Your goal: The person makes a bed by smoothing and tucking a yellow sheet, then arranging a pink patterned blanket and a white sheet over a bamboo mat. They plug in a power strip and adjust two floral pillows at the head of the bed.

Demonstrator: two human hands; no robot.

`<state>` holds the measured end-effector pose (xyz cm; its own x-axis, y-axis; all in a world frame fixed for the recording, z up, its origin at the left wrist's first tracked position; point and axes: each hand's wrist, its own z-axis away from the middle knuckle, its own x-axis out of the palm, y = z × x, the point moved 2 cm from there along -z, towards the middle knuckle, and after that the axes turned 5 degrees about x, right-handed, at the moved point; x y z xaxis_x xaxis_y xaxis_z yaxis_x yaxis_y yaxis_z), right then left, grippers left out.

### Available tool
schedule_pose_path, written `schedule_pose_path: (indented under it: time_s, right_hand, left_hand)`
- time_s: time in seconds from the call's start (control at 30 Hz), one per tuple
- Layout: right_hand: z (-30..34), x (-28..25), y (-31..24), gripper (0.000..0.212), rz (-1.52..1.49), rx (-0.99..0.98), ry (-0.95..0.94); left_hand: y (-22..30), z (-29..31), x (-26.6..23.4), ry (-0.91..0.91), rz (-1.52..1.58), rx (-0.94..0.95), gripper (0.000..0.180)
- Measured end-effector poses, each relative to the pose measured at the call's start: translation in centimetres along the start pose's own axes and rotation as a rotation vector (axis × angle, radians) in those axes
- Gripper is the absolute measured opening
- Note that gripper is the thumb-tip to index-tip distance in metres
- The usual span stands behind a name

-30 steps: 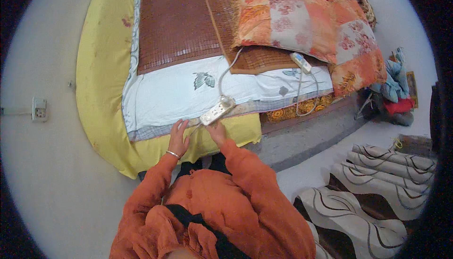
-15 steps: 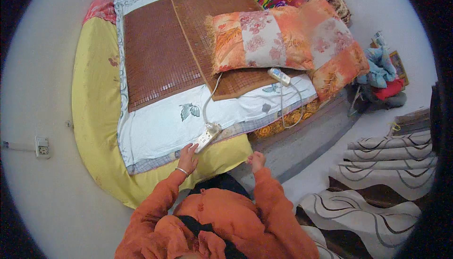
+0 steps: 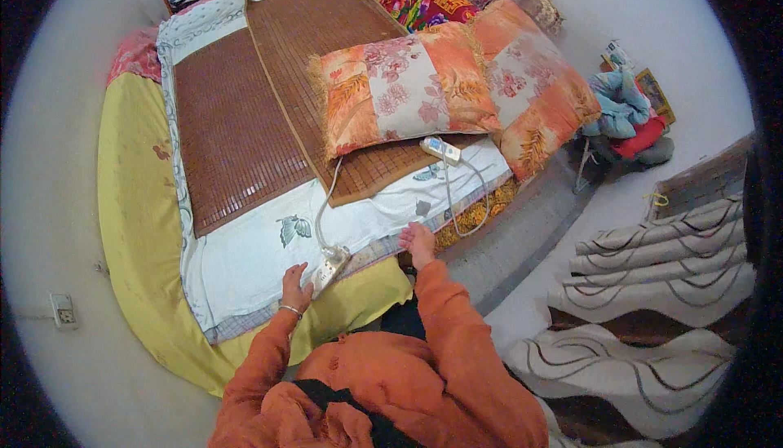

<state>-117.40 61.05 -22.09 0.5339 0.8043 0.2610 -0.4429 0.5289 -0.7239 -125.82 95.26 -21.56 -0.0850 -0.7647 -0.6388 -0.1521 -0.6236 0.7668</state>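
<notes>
At the near edge of the bed lies a white power strip [image 3: 326, 273], with a pale plug [image 3: 333, 254] in its far end and a cord running up beneath the pillow. Just left of this strip is my left hand [image 3: 296, 288], fingers apart and holding nothing. Over the bed's near right edge reaches my right hand [image 3: 419, 244], its fingers stretched out and nothing visible in them. A second white power strip [image 3: 440, 150] rests against the front of the orange floral pillow [image 3: 408, 89]. Its pale cable [image 3: 488, 195] loops down over the edge of the bed.
Brown slatted mats [image 3: 236, 130] and a white sheet [image 3: 236, 262] cover the bed, with a yellow cloth [image 3: 134, 203] along its left side. Another floral pillow [image 3: 534, 81] leans at the right. A patterned curtain [image 3: 636, 342] hangs at lower right; a wall socket [image 3: 63, 311] is at left.
My right hand has moved forward and left, from beside the yellow cloth's corner to above the sheet's edge. My left hand has come off the power strip. The view has shifted.
</notes>
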Motion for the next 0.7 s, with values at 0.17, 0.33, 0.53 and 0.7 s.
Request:
schedule_pose_path:
  time_s: [0.17, 0.33, 0.53, 0.7]
  right_hand:
    - [-10.1, -2.3, -7.2, 0.030, -0.030, -0.071, 0.018]
    - [-24.5, -6.7, -18.4, 0.046, 1.446, -0.772, 0.072]
    - [-28.4, -1.5, -25.1, 0.055, -0.278, -0.005, -0.215]
    - [-30.8, 1.6, -30.0, 0.055, 0.017, -0.230, -0.284]
  left_hand:
    - [0.3, -3.3, 2.4, 0.018, -0.036, -0.097, 0.058]
    - [0.8, -7.2, 6.3, 0.083, -0.123, -0.175, 0.059]
    - [1.4, -13.0, 8.9, 0.214, -0.209, -0.392, 0.065]
    - [-0.4, -16.9, 11.8, 0.224, -0.288, -0.630, 0.068]
